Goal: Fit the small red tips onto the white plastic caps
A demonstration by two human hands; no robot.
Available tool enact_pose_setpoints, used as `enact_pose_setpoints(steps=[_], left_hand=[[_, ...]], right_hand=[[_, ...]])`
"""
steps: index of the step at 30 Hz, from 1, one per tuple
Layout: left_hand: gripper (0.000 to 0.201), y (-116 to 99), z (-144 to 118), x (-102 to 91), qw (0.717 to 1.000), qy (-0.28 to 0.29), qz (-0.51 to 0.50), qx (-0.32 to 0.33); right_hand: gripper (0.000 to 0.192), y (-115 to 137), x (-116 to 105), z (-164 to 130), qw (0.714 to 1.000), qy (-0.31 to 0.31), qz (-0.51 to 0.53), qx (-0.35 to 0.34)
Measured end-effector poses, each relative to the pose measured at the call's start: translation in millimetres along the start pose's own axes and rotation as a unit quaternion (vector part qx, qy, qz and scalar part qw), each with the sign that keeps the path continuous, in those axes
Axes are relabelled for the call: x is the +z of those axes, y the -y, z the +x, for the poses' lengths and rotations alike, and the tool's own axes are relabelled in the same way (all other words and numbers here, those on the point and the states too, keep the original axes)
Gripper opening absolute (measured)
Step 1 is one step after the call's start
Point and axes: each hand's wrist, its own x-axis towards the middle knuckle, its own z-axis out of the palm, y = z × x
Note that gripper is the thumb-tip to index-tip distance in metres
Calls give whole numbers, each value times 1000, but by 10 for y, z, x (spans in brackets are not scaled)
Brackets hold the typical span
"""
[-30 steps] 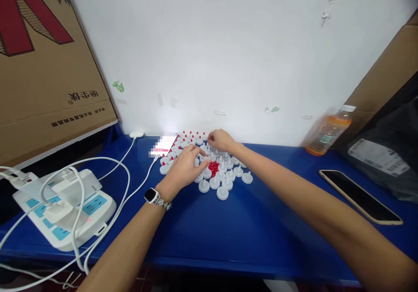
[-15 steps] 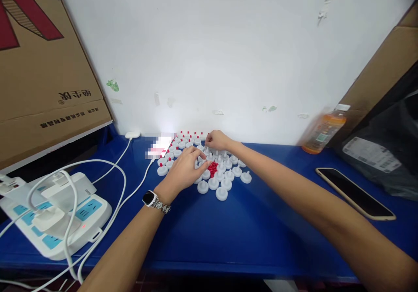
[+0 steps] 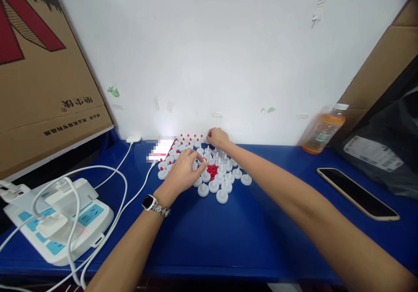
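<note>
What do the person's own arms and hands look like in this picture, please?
Both forearms are bare, with no sleeves in view. The left wrist carries a watch with a dark square face and a silvery metal link band. The left hand and right hand wear no gloves.

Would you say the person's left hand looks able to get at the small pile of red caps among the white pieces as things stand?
Probably yes. The left hand rests on the white pieces, its fingertips right beside the red caps, with nothing between. The right hand works farther back, clear of the pile.
</note>
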Motion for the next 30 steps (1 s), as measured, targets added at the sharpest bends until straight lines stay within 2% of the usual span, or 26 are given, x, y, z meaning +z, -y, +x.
enact_pose_setpoints(steps=[2,4,6,8,11,14,17,19,25,28,30], left_hand=[[23,0,-2,-9,1000,-19,3,4],[31,-16,-4,-10,999,-53,1,5],[46,-42,-5,4,997,-80,-6,10],[53,-70,-6,33,996,-86,-15,19],[36,-102,-2,75,997,-53,-36,42],[25,-145,2,70,994,-35,-60,87],[25,-216,4,18,987,-44,-52,143],[24,-266,7,-24,983,-53,-26,173],[24,-334,27,-117,971,-75,64,219],[23,-272,21,-209,967,-78,89,225],[22,-183,11,-295,968,-100,84,213]], right_hand=[[18,-3,-72,-121,1000,-23,16,-13],[17,-20,-157,-326,994,-58,77,-46],[14,-40,-232,-597,975,-70,192,-91],[14,-52,-284,-893,948,-48,295,-114],[18,-62,-339,-1280,920,-16,368,-136],[23,-77,-393,-1501,927,-31,332,-169],[31,-91,-429,-1552,939,-77,275,-193],[36,-79,-431,-1531,942,-94,267,-179],[49,66,-396,-1463,949,-65,300,-75],[48,52,-409,-1428,945,-50,319,-47],[46,-33,-441,-1398,942,-51,332,-13]])
